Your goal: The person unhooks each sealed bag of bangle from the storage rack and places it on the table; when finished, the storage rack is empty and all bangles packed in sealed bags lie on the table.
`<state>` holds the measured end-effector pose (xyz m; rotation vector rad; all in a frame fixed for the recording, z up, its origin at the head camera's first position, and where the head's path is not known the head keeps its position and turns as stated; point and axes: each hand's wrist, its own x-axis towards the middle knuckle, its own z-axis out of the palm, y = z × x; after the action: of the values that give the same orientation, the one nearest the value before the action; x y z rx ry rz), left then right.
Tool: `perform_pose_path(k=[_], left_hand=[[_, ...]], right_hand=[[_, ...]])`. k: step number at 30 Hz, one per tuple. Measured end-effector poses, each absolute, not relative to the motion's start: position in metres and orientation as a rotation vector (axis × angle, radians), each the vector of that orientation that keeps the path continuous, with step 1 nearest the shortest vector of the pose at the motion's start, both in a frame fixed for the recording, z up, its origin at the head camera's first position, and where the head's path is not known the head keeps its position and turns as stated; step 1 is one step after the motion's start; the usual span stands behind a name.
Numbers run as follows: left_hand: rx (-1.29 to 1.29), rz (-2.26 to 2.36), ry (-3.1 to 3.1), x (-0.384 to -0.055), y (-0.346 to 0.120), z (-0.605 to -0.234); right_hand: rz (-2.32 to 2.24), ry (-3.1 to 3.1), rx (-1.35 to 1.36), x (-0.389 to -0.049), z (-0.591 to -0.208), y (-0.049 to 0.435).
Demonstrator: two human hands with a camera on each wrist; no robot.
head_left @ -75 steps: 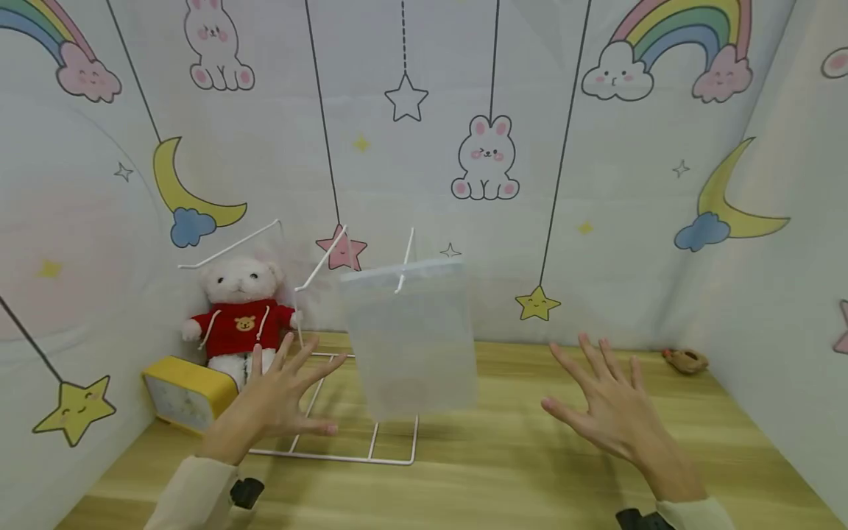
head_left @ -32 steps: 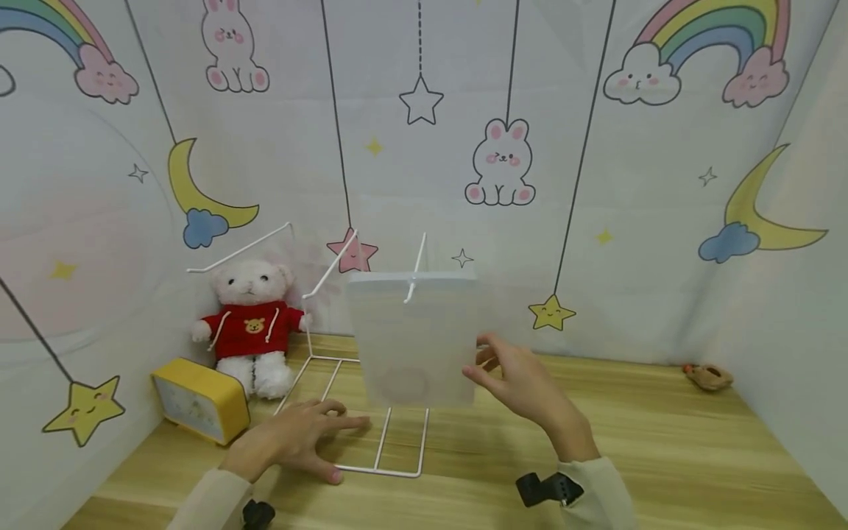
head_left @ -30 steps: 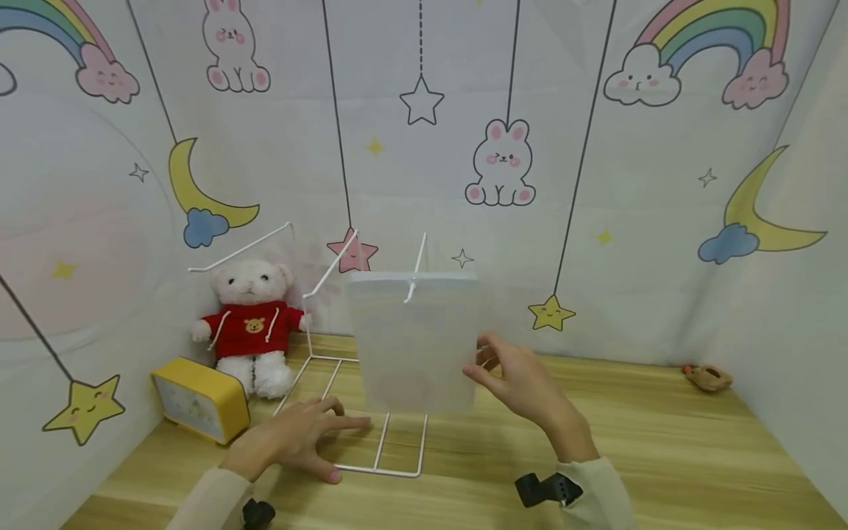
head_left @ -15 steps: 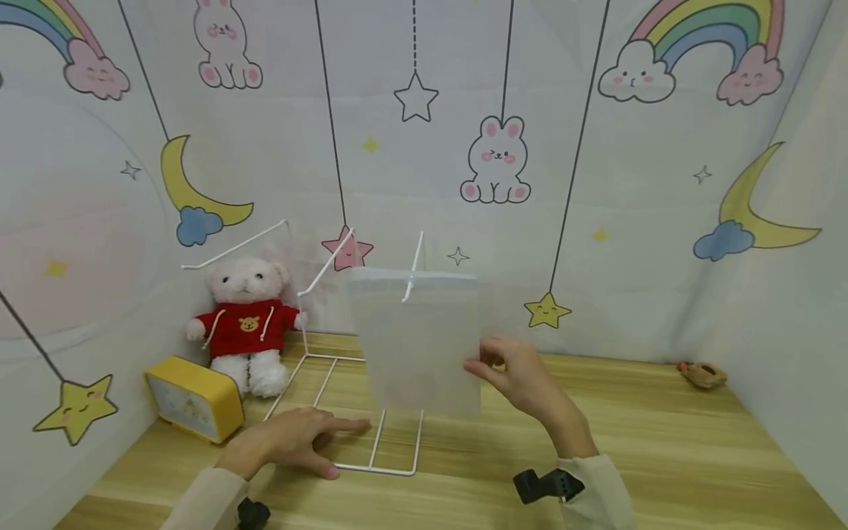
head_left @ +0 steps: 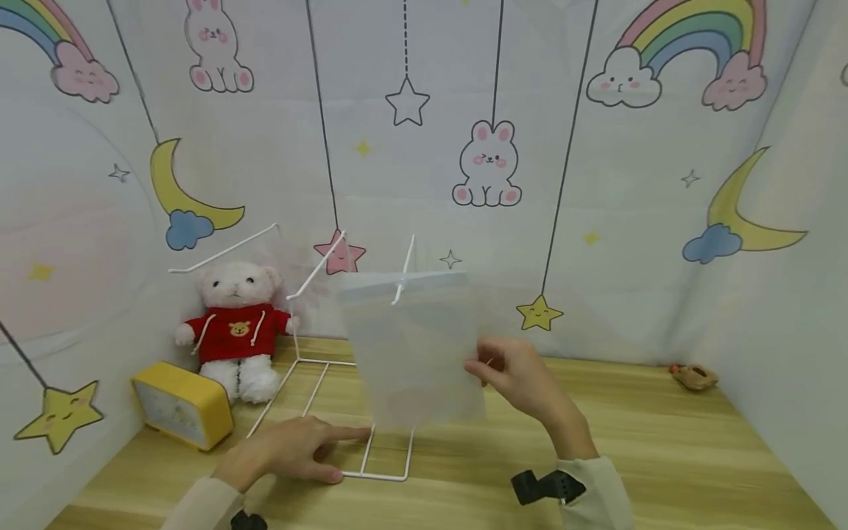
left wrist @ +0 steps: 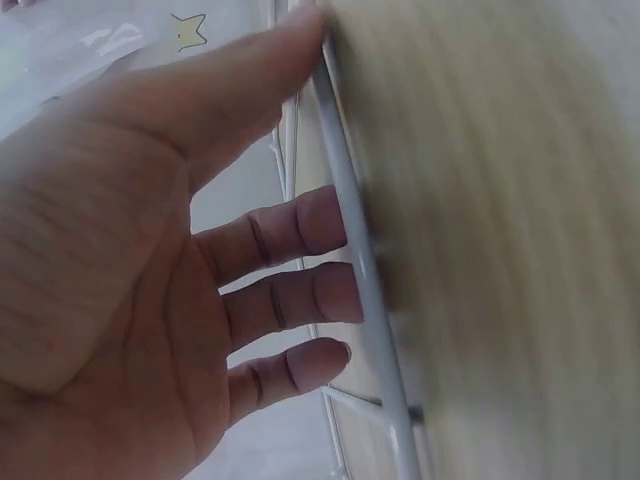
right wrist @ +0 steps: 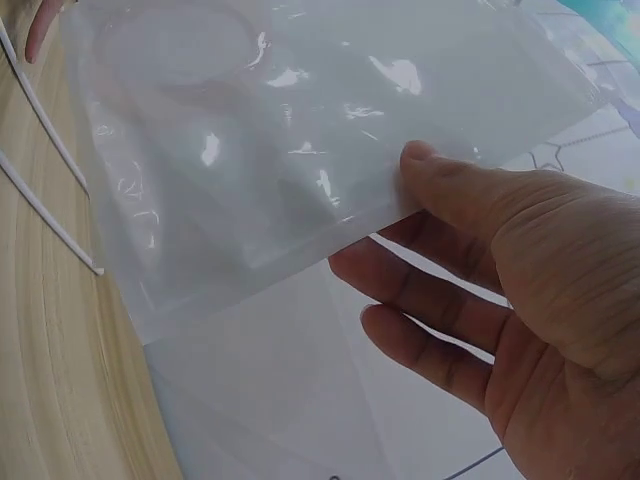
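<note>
A frosted translucent zip bag point(head_left: 417, 361) hangs from a prong at the right of the white wire rack point(head_left: 374, 477), tilted slightly, its lower end swung out. With thumb and fingertips, my right hand point(head_left: 526, 379) pinches the bag's right edge; in the right wrist view the thumb lies over the shiny film point(right wrist: 230, 170). My left hand point(head_left: 285, 450) rests low on the rack's base, index finger stretched out to a crossbar and thumb at the front bar. Seen from the left wrist, the other fingertips reach the front bar point(left wrist: 365, 260), fairly straight.
Left of the rack stands a yellow clock point(head_left: 184, 405). A white teddy bear point(head_left: 238, 331) in a red hoodie sits behind it. Two more rack prongs point(head_left: 316, 266) stick out at the left. A small brown ornament point(head_left: 694, 377) lies far right on the wooden table point(head_left: 596, 471).
Both hands came in from spread above the table: the left went down to the rack's base, the right took the bag's edge. Since then the bag's lower end has shifted slightly.
</note>
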<state>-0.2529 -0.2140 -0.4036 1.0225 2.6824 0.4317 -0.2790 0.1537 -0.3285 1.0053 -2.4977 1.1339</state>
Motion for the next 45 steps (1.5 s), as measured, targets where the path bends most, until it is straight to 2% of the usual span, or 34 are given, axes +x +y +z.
perform_pose_path(k=[20,45], left_hand=[[1.072,0.504,2.614,-0.253,-0.209,-0.407],[1.075,0.532,2.604,-0.253,-0.211,-0.411]], right_hand=[[1.203,-2.511,0.965,-0.275,-0.319,0.164],[1.088,-2.230,0.907,-0.240,-0.284,0.194]])
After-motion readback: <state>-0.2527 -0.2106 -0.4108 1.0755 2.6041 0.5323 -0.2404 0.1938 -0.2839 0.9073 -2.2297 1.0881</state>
